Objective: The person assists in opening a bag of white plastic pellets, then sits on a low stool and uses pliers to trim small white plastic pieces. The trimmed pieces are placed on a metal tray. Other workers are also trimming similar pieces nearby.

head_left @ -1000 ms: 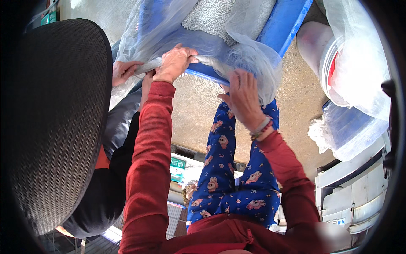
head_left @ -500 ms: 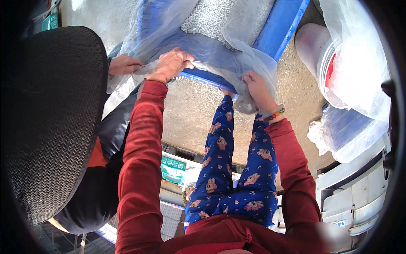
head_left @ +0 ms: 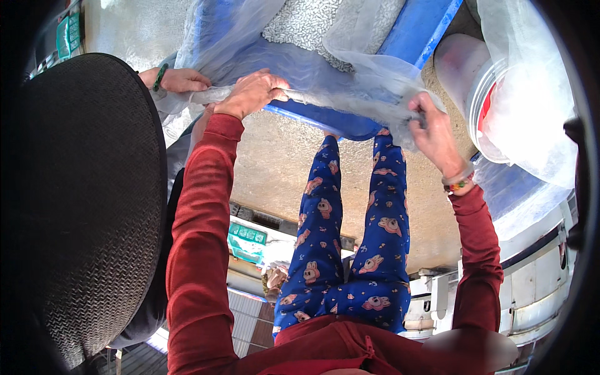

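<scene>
Along the near end of the long blue plastic tub (head_left: 409, 37), gripping the rolled edge of the sheer white mesh cloth (head_left: 369, 105) from above with the curled fingers of the left hand (head_left: 253, 92). Pinching the bunched end beyond the tub's right corner with the thumb and bent fingers of the right hand (head_left: 435, 132); impossible to tell the exact depth of that hold under the folds.

Pull outward evenly between both hands, without jerks, to level the roll along the rim. Squeeze firmly enough to prevent unrolling, but lightly enough to spare the thin weave. Match the tension to the co-worker's hand (head_left: 184, 80) at the roll's left end, never tugging against it. Lift the hanging folds clear of the blue trousers with pink animal prints (head_left: 378, 231), just below the right corner. Handle the cloth gently near the small white oblong pieces (head_left: 306, 26) farther inside, for fear of scattering them.
</scene>
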A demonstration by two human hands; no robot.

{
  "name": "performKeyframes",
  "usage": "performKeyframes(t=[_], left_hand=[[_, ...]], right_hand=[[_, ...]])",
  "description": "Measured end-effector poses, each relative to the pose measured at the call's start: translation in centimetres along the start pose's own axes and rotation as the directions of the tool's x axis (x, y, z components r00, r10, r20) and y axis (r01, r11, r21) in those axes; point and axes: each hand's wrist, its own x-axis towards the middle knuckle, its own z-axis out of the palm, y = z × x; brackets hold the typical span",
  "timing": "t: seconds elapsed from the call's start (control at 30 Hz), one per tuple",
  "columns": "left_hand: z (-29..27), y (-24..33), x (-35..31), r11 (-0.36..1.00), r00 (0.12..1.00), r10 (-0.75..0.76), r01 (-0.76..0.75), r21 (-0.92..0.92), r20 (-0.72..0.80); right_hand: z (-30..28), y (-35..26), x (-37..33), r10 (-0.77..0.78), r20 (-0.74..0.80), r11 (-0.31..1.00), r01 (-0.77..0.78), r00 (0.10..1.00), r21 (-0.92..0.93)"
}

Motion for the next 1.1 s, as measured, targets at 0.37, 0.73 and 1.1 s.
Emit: performKeyframes(t=[0.37, 0.73, 1.1], left_hand=[[-0.3, 0.7, 0.5, 0.999, 1.000, 0.025, -0.025, 0.046, 0.007], [0.5, 0.1, -0.1, 1.000, 0.995, -0.021, 0.021, 0.007, -0.093], [-0.8, -1.7, 1.0, 0.992, 1.000, 0.002, -0.001, -0.126, 0.008]], right_hand=[[0.5, 5.7, 0.4, 0.142, 0.316, 0.462, -0.345, 0.938, 0.817], [-0.2, -9.2, -5.6, -0.184, -0.266, 0.925, 0.258, 0.946, 0.278], [14.1, -1.8, 4.3, -0.231, -0.406, 0.963, 0.266, 0.884, 0.032]])
